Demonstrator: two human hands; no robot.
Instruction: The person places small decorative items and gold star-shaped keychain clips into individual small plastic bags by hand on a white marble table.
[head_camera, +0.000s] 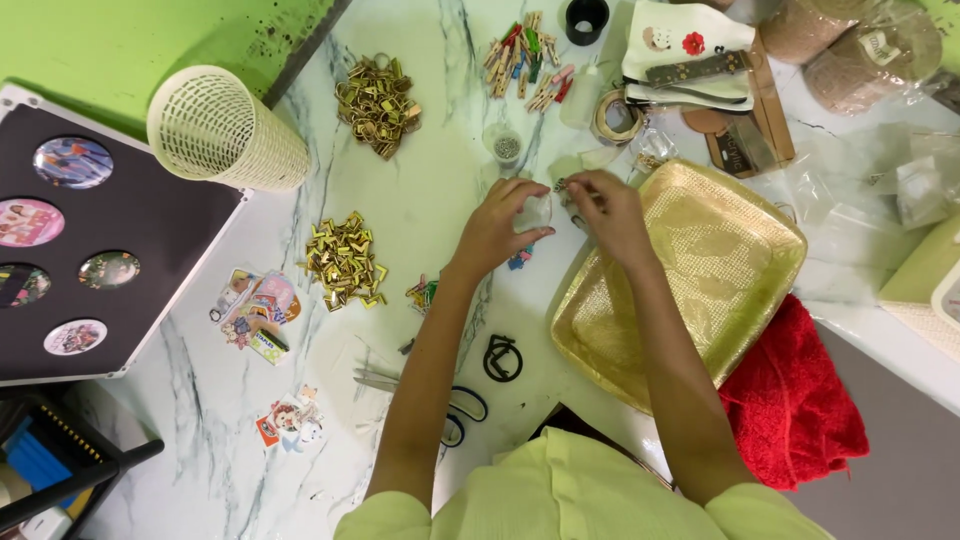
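Note:
My left hand (497, 228) holds a small clear plastic bag (535, 212) above the white marble table (420, 190). My right hand (607, 208) pinches a tiny metal piece (561, 185) at the bag's top edge, fingers closed on it. Both hands meet just left of a square gold tray (700, 270). A small colourful charm (520, 258) lies on the table under my left wrist.
Two heaps of gold metal clips (345, 262) (377, 103), a cream mesh basket (220, 130), coloured mini clothespins (525, 58), sticker packs (255, 310), scissors (450, 405), a black buckle (502, 358), a red towel (795, 400) and a black badge board (90, 240) surround the hands.

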